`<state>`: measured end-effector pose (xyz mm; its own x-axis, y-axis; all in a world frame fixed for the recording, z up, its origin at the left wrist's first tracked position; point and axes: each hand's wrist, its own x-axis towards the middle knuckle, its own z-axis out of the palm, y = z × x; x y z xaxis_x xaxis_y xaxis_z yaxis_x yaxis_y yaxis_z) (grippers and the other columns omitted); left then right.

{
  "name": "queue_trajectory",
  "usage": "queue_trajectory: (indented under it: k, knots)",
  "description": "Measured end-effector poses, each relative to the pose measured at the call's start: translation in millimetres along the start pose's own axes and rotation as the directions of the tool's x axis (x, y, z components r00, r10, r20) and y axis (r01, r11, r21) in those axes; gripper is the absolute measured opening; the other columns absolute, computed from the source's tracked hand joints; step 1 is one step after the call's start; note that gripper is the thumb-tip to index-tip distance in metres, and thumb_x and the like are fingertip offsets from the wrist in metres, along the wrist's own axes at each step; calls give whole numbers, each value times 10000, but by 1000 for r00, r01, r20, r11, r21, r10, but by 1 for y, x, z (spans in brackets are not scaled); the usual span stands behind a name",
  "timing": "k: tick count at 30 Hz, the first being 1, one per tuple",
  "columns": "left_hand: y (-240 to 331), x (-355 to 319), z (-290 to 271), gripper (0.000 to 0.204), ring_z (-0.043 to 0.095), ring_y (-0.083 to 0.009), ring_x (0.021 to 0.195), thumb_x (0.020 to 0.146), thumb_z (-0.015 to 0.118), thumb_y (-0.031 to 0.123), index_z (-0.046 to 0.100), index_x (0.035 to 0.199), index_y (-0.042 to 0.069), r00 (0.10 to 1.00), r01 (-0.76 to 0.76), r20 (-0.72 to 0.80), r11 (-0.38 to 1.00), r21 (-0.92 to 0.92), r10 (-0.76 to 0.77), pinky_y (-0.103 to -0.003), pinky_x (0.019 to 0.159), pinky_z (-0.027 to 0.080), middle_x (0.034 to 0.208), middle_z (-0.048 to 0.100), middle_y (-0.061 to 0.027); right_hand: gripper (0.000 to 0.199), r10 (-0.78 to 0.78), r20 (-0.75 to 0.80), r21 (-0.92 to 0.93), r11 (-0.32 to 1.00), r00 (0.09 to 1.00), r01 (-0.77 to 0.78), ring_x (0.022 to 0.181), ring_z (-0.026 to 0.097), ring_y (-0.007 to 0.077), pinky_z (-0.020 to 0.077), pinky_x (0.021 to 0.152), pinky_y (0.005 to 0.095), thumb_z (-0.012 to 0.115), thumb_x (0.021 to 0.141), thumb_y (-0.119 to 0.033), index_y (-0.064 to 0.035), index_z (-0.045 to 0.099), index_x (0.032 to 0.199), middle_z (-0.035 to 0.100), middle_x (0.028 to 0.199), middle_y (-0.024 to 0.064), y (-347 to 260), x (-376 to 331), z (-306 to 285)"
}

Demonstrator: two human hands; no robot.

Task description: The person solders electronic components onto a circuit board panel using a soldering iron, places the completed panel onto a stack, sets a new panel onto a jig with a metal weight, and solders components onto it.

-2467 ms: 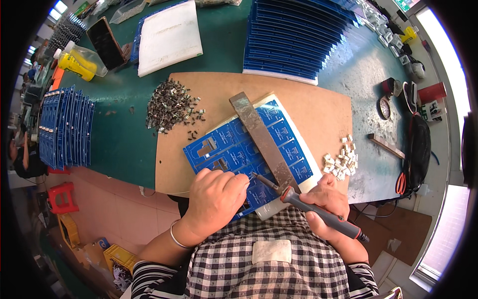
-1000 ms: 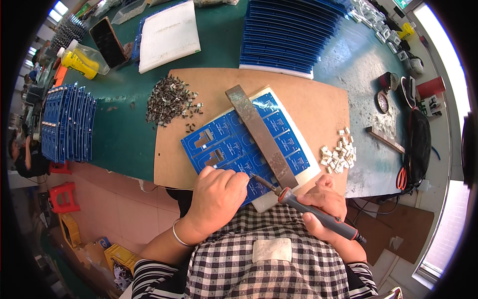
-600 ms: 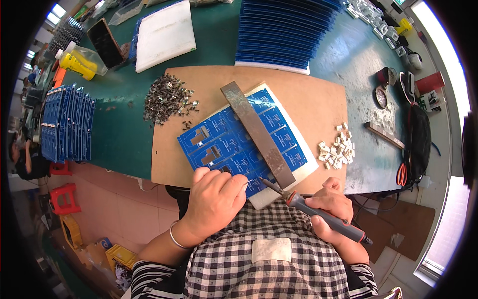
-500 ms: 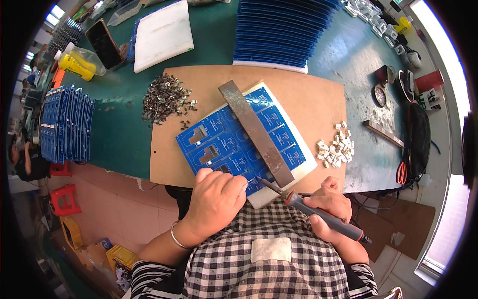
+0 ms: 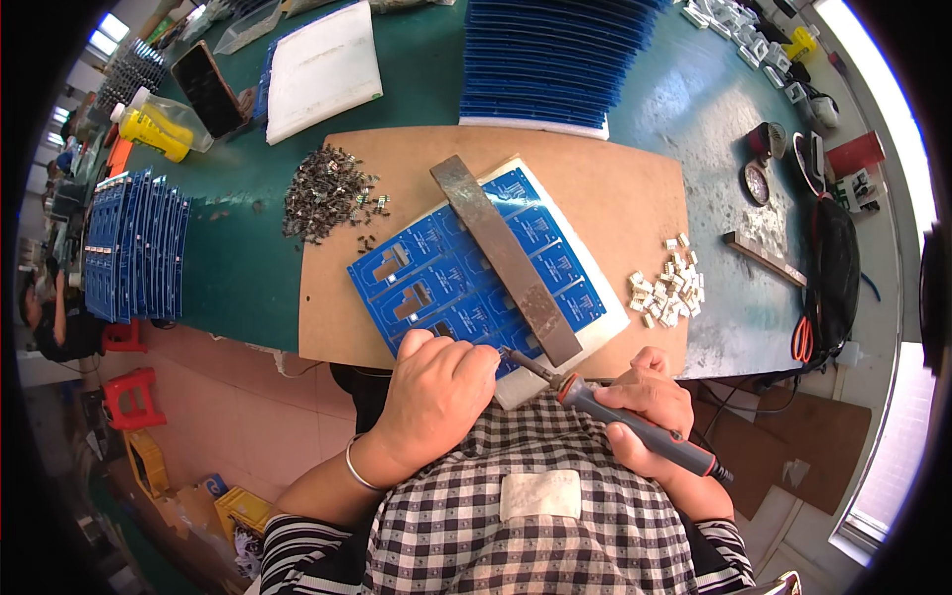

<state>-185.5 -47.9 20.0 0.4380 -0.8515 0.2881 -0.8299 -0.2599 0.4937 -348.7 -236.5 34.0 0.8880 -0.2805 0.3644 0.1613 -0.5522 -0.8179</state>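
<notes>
My right hand (image 5: pixel 647 405) is closed round the grey handle of a soldering iron (image 5: pixel 645 430). The iron's tip points left, at the near corner of a blue circuit board panel (image 5: pixel 421 238). Close to that tip, my left hand (image 5: pixel 436 387) is closed in a pinch over the panel's near edge. A fine silvery strand, apparently solder wire, shows at its fingertips; most of it is hidden. Across the panel lies a rusty metal bar (image 5: pixel 506 258). Black components sit in several of the panel's cutouts. Beneath the panel is a pale backing board (image 5: pixel 605 332).
A brown work board (image 5: pixel 645 188) underlies everything. Small dark components (image 5: pixel 327 193) are heaped at left, white connectors (image 5: pixel 669 288) at right. Blue boards (image 5: pixel 555 59) are stacked behind; more boards (image 5: pixel 134 248) stand at left. A loose metal bar (image 5: pixel 764 260) and orange-handled scissors (image 5: pixel 802 340) lie at right.
The soldering iron has shifted slightly left, bringing its tip nearer my left fingertips. My left hand has edged a little to the right. The metal bar stays on the panel.
</notes>
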Motion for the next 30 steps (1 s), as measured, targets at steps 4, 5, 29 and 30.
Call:
queue_trajectory:
  k: [4, 5, 29, 30]
  knots:
    - [2, -1, -1, 152, 572, -225, 651, 777, 697, 45, 601, 891, 70, 999, 11, 44, 1000, 7, -11, -364, 711, 377, 709, 607, -50, 236, 4, 13, 15, 1000, 1000, -5, 573, 579, 160, 379, 744, 342, 667, 797, -268, -50, 691, 883, 659, 688, 40, 0, -3, -2]
    - [2, -1, 0, 152, 572, -225, 651, 777, 697, 45, 601, 891, 70, 1000, 0, 24, 1000, 8, 0, -364, 711, 377, 709, 607, -50, 236, 5, 12, 16, 1000, 1000, -5, 573, 579, 160, 379, 744, 342, 667, 797, -268, -50, 691, 883, 659, 688, 40, 0, -3, -2]
    - [3, -9, -6, 287, 530, -230, 637, 695, 696, -24, 641, 963, 62, 999, -30, -45, 999, 12, 30, -369, 702, 384, 694, 542, -42, 236, 19, -32, 25, 1000, 999, -18, 560, 580, 164, 377, 782, 350, 659, 796, -273, -51, 690, 871, 627, 637, 34, -1, -11, -7]
    - [4, -10, -7, 287, 531, -239, 642, 702, 694, -28, 620, 966, 56, 999, -12, -35, 999, -33, 11, -373, 702, 386, 708, 550, -51, 239, 21, -22, 34, 999, 1000, -20, 560, 579, 162, 377, 783, 349, 658, 798, -275, -51, 690, 872, 626, 636, 33, -2, -12, -8]
